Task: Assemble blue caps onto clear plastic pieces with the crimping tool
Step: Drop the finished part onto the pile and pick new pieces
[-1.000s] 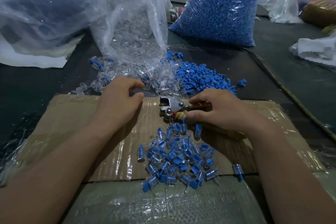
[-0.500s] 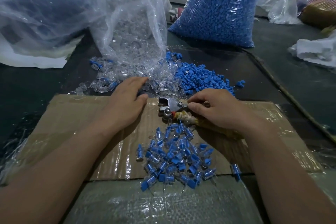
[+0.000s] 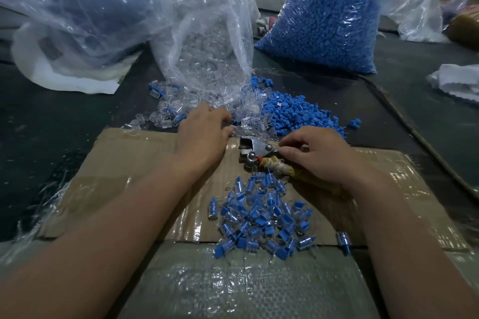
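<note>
Here, the main risks lay in the pick and in the tool.

Your left hand (image 3: 204, 132) lay with its fingers curled into the loose clear plastic pieces (image 3: 248, 122). The fingertips were hidden, so it could not be told whether you had pinched one piece, several or none. The pieces lay heaped against one another, so lifting one would probably have dragged its neighbours onto the cardboard (image 3: 129, 163). A few blue parts were mixed into the clear heap at 10 o'clock of that hand, and a blind pick could have brought up the wrong part.

Your right hand (image 3: 318, 155) was curled round the wrapped handles of the crimping tool (image 3: 255, 149), with its fingertips at the pivot. The jaws pointed to 9 o'clock and stood just beside your left hand. Squeezing before that hand was out of the way could have nipped skin.

Positions were as follows:
- The clear pieces lay at 12 to 1 o'clock of your left hand, touching it.
- The blue caps (image 3: 298, 114) lay at 12 o'clock of your right hand, near it but apart.
- The tool lay between your hands, on the cardboard.
- The finished assemblies (image 3: 259, 215) lay at 6 o'clock of the tool, between your forearms.
</note>
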Demonstrator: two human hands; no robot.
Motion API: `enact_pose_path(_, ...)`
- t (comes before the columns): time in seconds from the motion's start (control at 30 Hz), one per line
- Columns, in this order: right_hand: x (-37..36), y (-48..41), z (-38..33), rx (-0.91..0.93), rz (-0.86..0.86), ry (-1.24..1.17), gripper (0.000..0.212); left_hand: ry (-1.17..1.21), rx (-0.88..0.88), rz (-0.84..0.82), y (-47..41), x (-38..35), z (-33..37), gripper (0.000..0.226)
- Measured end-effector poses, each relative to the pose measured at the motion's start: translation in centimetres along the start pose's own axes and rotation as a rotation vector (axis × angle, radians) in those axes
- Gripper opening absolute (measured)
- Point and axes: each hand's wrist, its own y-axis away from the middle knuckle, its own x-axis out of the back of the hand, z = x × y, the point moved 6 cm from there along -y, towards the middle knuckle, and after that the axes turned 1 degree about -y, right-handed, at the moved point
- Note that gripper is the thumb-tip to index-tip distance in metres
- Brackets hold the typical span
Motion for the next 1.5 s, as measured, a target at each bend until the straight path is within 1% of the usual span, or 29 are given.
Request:
enact_pose_path(0.07,0.0,0.1,0.0,-0.002,0.009,-0.004,0.022,0.039,-0.025,0.029,0.2,0.2,0.1,0.019)
enact_pose_path(0.17,0.0,0.2,0.0,0.005,0.006,0.002,0.022,0.174,0.032,0.12,0.5,1.2,-0.3,0.012)
enact_pose_path(0.2,-0.1,0.2,0.0,0.005,0.005,0.0,0.022,0.246,0.07,0.157,0.8,1.7,-0.5,0.01)
enact_pose_path(0.23,-0.1,0.2,0.1,0.001,0.002,-0.004,0.021,0.371,0.111,0.178,1.2,2.2,-0.7,0.006)
enact_pose_path(0.27,-0.1,0.1,0.2,-0.007,-0.003,-0.012,0.02,0.552,0.165,0.172,1.6,2.4,-0.9,0.009)
enact_pose_path(0.33,-0.2,0.1,0.4,-0.024,-0.014,-0.028,0.018,0.952,0.282,0.093,2.5,2.2,-0.9,0.017)
enact_pose_path(0.37,-0.3,0.1,0.5,-0.028,-0.014,-0.035,0.017,1.095,0.333,0.028,3.1,1.9,-0.7,0.017)
enact_pose_path(0.43,-0.2,0.1,0.5,-0.025,-0.006,-0.044,0.016,1.302,0.395,-0.1,4.1,1.3,-0.3,0.011)
enact_pose_path(0.47,-0.2,0.1,0.5,-0.022,-0.002,-0.048,0.016,1.369,0.415,-0.156,4.5,1.1,-0.2,0.017)
enact_pose_path(0.53,-0.1,0.2,0.5,-0.029,0.004,-0.062,0.015,1.392,0.438,-0.228,5.1,0.7,-0.3,0.032)
enact_pose_path(0.57,0.0,0.2,0.6,-0.037,0.01,-0.072,0.014,1.369,0.436,-0.238,5.1,0.7,-0.4,0.035)
enact_pose_path(0.63,0.1,0.2,0.7,-0.054,0.041,-0.072,0.014,1.356,0.429,-0.249,5.1,0.7,-0.4,0.035)
enact_pose_path(0.83,2.2,-1.0,1.6,-0.166,0.223,-0.05,0.016,1.347,0.373,-0.236,4.6,0.6,0.0,0.034)
enact_pose_path(0.93,2.4,-2.5,1.2,-0.176,0.194,0.005,0.017,1.375,0.385,-0.237,4.3,0.5,-0.1,0.031)
enact_pose_path(1.07,1.4,-4.2,1.3,-0.244,0.085,0.077,0.02,1.392,0.396,-0.242,4.4,0.5,0.0,0.031)
enact_pose_path(1.17,0.4,-4.5,1.6,-0.29,0.027,0.095,0.012,1.412,0.384,-0.243,4.6,0.7,0.3,0.026)
enact_pose_path(1.23,0.0,-4.5,1.4,-0.278,0.023,0.1,0.01,1.435,0.374,-0.252,4.7,0.8,0.5,0.024)
enact_pose_path(1.33,0.6,-3.9,1.2,-0.229,0.058,0.098,0.012,1.414,0.362,-0.272,4.8,0.9,0.8,0.024)
enact_pose_path(1.43,1.6,-2.9,0.5,-0.148,0.155,-0.021,0.014,1.415,0.344,-0.266,4.9,1.1,1.1,0.028)
enact_pose_path(1.5,1.9,-2.0,-0.8,-0.087,0.223,-0.16,0.017,1.421,0.341,-0.253,5.0,1.2,1.3,0.027)
